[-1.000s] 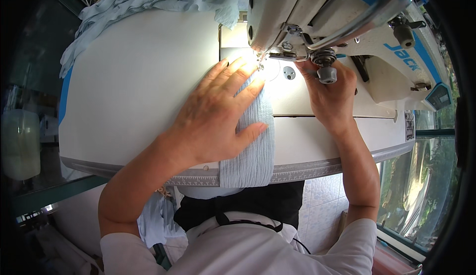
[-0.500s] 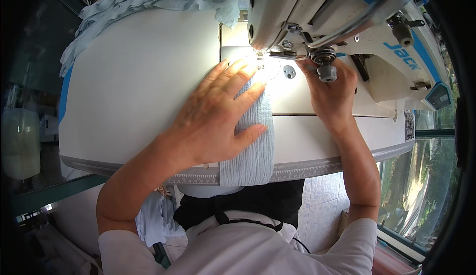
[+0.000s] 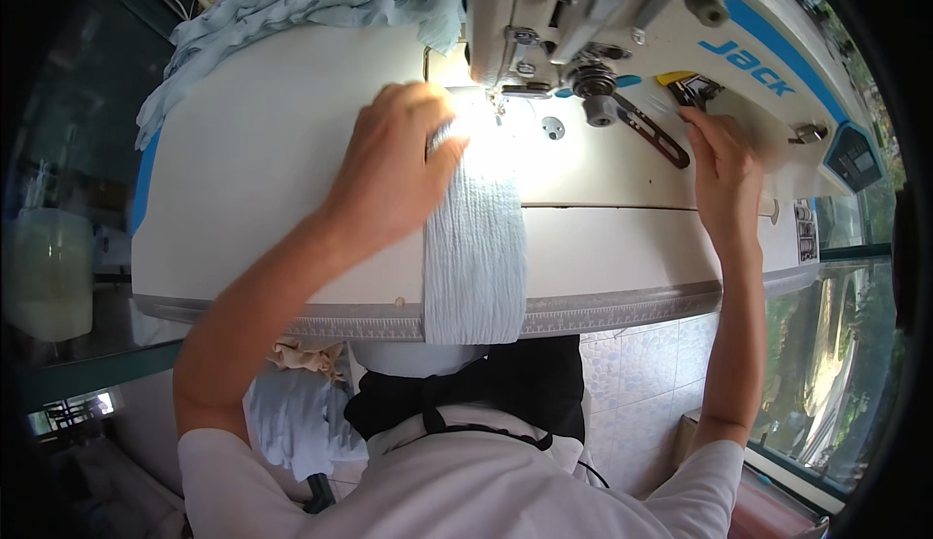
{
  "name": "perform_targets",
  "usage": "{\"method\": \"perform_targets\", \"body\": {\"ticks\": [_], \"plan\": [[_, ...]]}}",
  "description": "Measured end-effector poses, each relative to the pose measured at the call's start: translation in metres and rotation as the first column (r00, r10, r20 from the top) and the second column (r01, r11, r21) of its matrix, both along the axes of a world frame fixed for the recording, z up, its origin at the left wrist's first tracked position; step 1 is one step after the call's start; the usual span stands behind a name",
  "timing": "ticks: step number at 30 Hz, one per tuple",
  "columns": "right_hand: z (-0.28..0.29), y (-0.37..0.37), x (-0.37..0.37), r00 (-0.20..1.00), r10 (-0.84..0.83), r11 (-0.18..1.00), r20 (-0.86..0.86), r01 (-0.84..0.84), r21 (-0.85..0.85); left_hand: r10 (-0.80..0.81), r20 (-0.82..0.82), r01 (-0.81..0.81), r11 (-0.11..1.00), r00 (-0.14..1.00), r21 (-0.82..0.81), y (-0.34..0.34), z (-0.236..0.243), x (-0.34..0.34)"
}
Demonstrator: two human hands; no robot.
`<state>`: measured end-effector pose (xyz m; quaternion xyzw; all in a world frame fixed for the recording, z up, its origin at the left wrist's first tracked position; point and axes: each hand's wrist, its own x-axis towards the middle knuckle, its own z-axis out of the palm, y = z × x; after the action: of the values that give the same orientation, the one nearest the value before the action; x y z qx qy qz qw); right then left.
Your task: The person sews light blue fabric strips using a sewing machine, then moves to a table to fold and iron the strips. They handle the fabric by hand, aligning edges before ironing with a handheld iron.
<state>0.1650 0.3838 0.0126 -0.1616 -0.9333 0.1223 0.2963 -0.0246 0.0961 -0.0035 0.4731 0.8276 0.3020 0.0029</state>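
A strip of light blue crinkled fabric lies on the sewing machine's bed, its near end hanging over the front edge. My left hand has its fingers curled at the far left edge of the strip, thumb and fingers closed on it beside the needle and presser foot. Bright lamp glare washes out the cloth there. To the right, under the machine arm, my right hand is raised with thumb and forefinger together; whatever they pinch is too small to make out.
A dark slotted tool lies beside a yellow and black item under the arm. Piled light blue ruffled fabric covers the table's far left. A ruler tape runs along the front edge. More pale cloth hangs below.
My left hand has gone from lying flat on the strip to gripping its far left edge. My right hand has moved right, away from the needle area, uncovering the slotted tool. The view has shifted slightly.
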Motion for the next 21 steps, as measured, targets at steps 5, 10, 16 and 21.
{"method": "perform_targets", "body": {"ticks": [5, 10, 16, 21], "plan": [[-0.015, 0.009, 0.001, 0.998, 0.031, 0.97, -0.049, -0.018, 0.244, 0.151, 0.06, -0.153, 0.988, 0.987, 0.025, 0.03, -0.002, -0.018], [-0.002, -0.052, 0.017, 0.98, 0.125, 0.991, -0.157, -0.131, -0.028, 0.162, -0.099, -0.155, 0.985, 0.982, 0.082, 0.024, -0.02, -0.025], [-0.004, -0.145, 0.027, 0.9, 0.402, 0.792, -0.17, -0.435, -0.429, -0.073, 0.552, -0.06, 0.974, 0.83, 0.219, -0.058, 0.034, 0.071], [-0.013, -0.218, 0.038, 0.66, 0.731, 0.127, -0.17, -0.377, -0.918, -0.244, 0.483, -0.154, 0.747, 0.841, 0.646, -0.121, 0.064, 0.125]]}}
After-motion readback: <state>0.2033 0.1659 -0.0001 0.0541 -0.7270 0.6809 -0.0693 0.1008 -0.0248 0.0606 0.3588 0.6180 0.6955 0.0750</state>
